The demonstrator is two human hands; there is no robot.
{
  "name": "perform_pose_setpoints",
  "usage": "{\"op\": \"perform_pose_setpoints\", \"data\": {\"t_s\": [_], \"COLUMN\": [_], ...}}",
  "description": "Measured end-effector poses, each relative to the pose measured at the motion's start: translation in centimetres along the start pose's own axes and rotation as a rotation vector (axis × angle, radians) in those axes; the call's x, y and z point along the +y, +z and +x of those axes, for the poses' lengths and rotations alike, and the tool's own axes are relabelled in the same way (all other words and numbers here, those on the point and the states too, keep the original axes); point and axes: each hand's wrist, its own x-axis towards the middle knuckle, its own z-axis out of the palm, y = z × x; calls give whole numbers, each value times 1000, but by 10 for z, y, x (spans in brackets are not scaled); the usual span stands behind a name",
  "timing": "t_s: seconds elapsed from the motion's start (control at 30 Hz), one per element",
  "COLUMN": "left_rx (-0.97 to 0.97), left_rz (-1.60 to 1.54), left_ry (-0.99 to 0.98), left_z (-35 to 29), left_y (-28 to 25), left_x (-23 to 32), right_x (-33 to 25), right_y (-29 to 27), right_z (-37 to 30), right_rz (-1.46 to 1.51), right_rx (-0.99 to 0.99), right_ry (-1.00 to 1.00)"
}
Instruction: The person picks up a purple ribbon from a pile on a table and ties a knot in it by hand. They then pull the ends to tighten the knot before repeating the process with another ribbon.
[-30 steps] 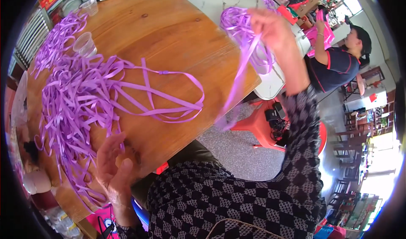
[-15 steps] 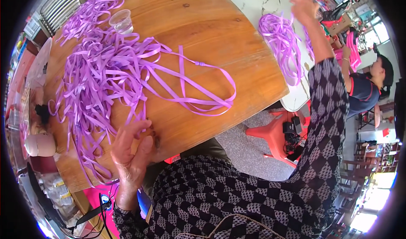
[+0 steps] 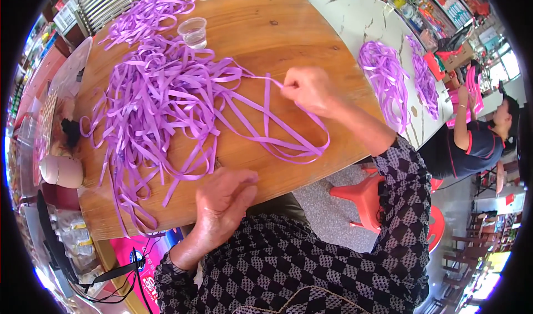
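Observation:
A big tangled heap of purple ribbons (image 3: pixel 158 100) lies on the left half of the wooden table (image 3: pixel 266 42). From the heap, one long purple ribbon loop (image 3: pixel 288 145) stretches out to the right. My right hand (image 3: pixel 310 91) is closed at the top of this loop, with ribbon running into its curled fingers. By the near table edge, my left hand (image 3: pixel 222 203) hovers below the heap; its fingers are loosely bent and apart from the thumb, with nothing visible between them. My right fingertips are partly hidden behind the fist.
Two clear plastic cups (image 3: pixel 193 33) stand by the heap, one holding clear liquid. More purple ribbons (image 3: pixel 384 81) lie in bundles on the white marbled table (image 3: pixel 327 0). Red stools (image 3: pixel 361 197) stand below. At right, a person (image 3: pixel 480 136) handles pink straps.
My right hand has come from over the white table back to the wooden table and closed on the ribbon loop. My left hand has moved right, along the table edge.

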Motion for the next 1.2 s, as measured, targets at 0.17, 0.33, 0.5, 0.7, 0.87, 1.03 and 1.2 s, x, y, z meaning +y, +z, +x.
{"op": "perform_pose_setpoints", "data": {"t_s": [0.17, 0.33, 0.5, 0.7, 0.87, 1.03, 1.2], "left_rx": [-7, 82, 294, 50, 18, 63, 182], "left_rz": [-456, -907, -1118, -794, -780, -1137, -1217], "left_ry": [-243, -452, -463, -482, -442, -449, -299], "left_z": [1, 34, 30, 12, 9, 1, 6], "left_y": [5, 10, -11, -28, -45, -60, -55], "left_x": [0, 16, 10, 21, 26, -3, -7], "right_x": [-60, -125, -132, -132, -121, -106, -109], "right_y": [-49, -4, 25, -13, -8, -1, 13], "right_z": [-6, -72, -94, -47, -38, -51, -67], "right_rz": [453, 309, 314, 904, 1135, 940, 616], "right_rx": [-18, 114, -90, 84, -445, -188, -34], "right_ry": [154, -260, -391, -79, 140, 179, 81]}}
